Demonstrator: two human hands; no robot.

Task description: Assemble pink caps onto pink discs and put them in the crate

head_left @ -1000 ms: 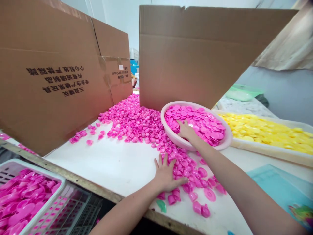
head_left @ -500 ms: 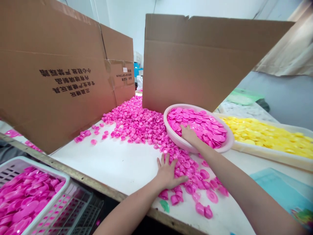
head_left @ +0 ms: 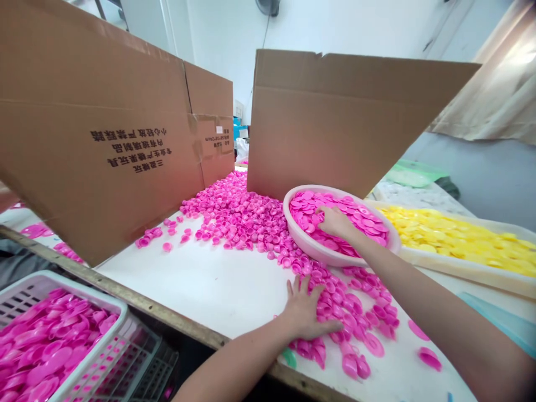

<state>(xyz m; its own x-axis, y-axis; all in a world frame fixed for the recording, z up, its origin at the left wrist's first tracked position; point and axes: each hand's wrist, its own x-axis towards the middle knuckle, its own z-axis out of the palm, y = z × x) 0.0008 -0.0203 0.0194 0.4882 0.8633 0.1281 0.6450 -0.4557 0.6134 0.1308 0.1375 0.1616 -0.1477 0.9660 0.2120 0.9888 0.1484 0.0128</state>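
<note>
On the white worktable [head_left: 196,290], pink plastic caps [head_left: 234,223] lie heaped. I've got my right hand [head_left: 335,221] open on pink discs [head_left: 360,220] in the round basin [head_left: 287,215], my left hand [head_left: 307,312] spread, gripping nothing, against the caps.

The round basin [head_left: 319,252] is smooth, pale pink plastic with a soft sheen, and the discs [head_left: 339,215] heaped inside it are glossy magenta plastic. The caps [head_left: 234,220] left of it have the same shine and lie on a smooth white tabletop [head_left: 196,290]. Behind it stands matt brown corrugated cardboard [head_left: 318,128] with rough, torn edges. To its right, glossy yellow plastic discs [head_left: 444,234] fill a pale plastic tray [head_left: 473,271], and farther right hangs soft beige cloth [head_left: 494,95]. Well left of it runs a worn wooden edge strip [head_left: 146,304], beside a white plastic crate [head_left: 79,293].
</note>
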